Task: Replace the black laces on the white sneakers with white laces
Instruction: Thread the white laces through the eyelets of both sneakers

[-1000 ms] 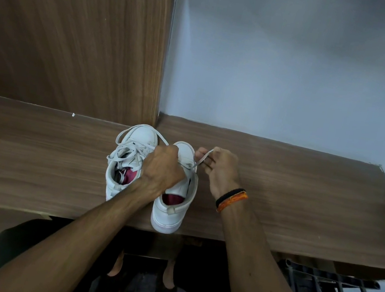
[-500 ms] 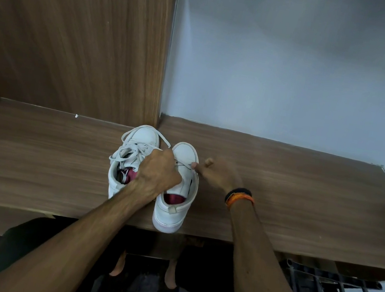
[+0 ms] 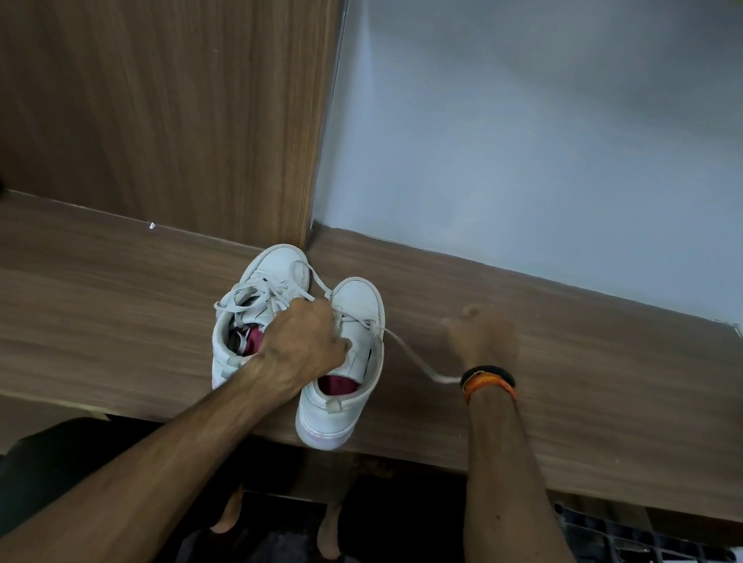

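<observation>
Rightward, the white lace (image 3: 411, 354) runs under blurred right hand (image 3: 485, 337), grip unclear; left fingers (image 3: 330, 340) clutch the sneaker (image 3: 345, 355).

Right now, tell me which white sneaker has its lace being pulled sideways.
The right-hand white sneaker: its white lace runs to the blurred right hand. The other white sneaker lies untouched.

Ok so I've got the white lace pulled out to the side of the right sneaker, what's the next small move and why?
Probably keep drawing the white lace rightward with your right hand until it runs taut. It sags between the right sneaker and that hand, while your left hand steadies the sneaker on the shelf.
</observation>
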